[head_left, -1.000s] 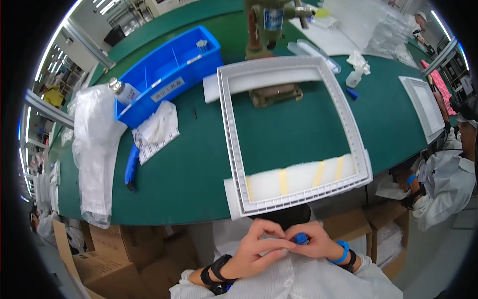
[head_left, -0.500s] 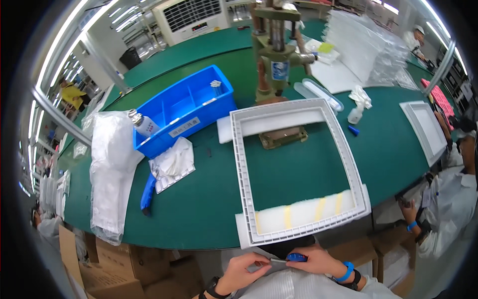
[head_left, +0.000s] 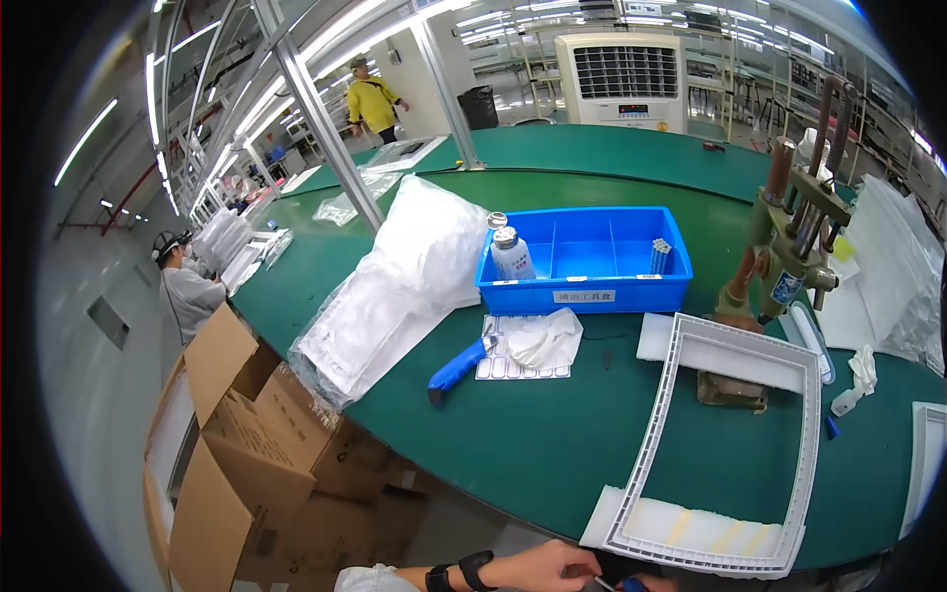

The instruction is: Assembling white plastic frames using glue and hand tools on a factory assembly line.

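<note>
At the bottom edge, my left hand (head_left: 554, 568) is closed, its fingertips pinching at a thin grey rod (head_left: 603, 584). Beside it, my right hand (head_left: 659, 584) is mostly cut off by the picture edge, closed round a small blue tool (head_left: 632, 585). Whether rod and tool are one piece I cannot tell. Just beyond the hands, a light grey rectangular frame (head_left: 643, 449) lies on the green table, propped on white foam strips (head_left: 612, 508) at its near and far sides. Neither hand touches the frame.
A green bench press (head_left: 789, 242) stands behind the frame. Further left are a blue divided bin (head_left: 582, 296) with a bottle (head_left: 511, 255), a blue-handled tool (head_left: 459, 370), a crumpled white cloth (head_left: 546, 340) and plastic-wrapped white sheets (head_left: 395, 281). Open cartons (head_left: 256, 454) stand below the table edge.
My view has swung left, so the table's things sit further right and more cartons show. Both hands now lie lower, partly out of the picture, still with the rod and blue tool.
</note>
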